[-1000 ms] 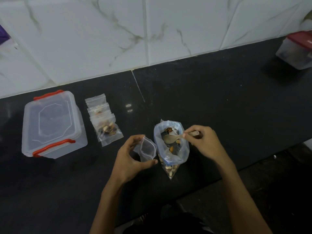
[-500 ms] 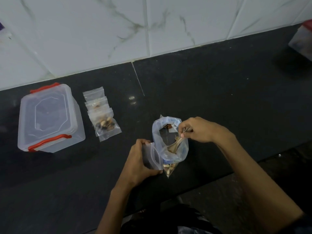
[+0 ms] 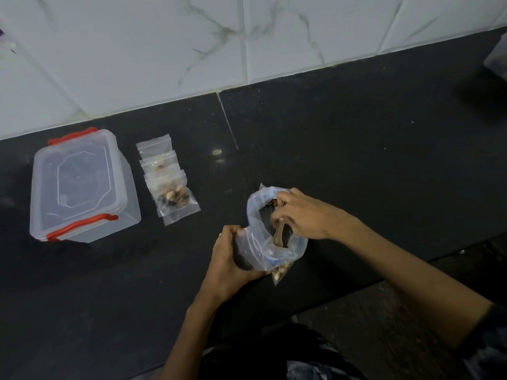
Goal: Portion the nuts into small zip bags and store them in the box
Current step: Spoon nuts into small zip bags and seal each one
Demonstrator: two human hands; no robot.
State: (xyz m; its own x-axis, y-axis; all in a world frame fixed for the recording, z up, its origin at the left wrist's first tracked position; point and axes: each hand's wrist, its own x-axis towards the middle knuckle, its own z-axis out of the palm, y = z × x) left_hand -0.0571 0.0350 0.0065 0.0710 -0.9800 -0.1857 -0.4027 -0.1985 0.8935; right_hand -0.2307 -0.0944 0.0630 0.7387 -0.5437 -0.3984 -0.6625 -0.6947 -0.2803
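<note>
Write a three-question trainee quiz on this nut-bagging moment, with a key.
1. True or false: the box has its lid off.
2. Which hand holds the spoon inside the big bag?
A. left hand
B. right hand
3. Fill in: the filled zip bags lie between the box and the ____.

Key: 1 false; 2 B; 3 big bag. The left hand grips an empty zip bag beside it.

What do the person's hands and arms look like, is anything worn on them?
Both are bare: the left hand and right hand show no gloves, rings or watch that I can make out. The left forearm is uncovered as far as it shows. A dark sleeve covers the right arm's upper part at the frame edge.
</note>
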